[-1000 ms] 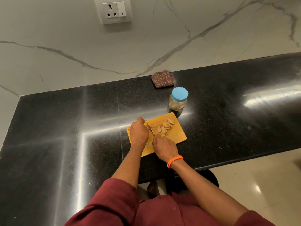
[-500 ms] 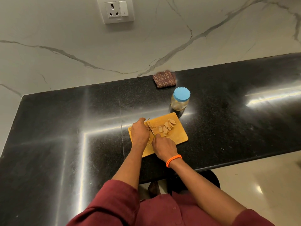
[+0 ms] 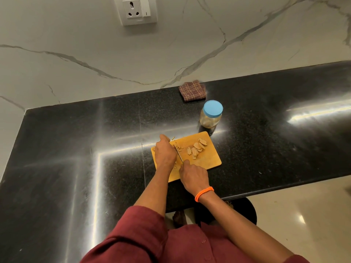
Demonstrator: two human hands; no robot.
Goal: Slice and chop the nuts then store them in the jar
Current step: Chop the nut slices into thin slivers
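Since a second ago only the view has drifted: the jar (image 3: 210, 116) and cutting board (image 3: 207, 158) sit slightly lower-right.

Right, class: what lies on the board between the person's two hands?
In the head view, a knife blade runs between the left hand and right hand, with small chopped nut bits beside it on the cutting board.

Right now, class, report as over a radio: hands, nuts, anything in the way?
Right hand grips knife; left hand steadies nuts on board. Slices waiting. Jar lidded. Nothing blocking.
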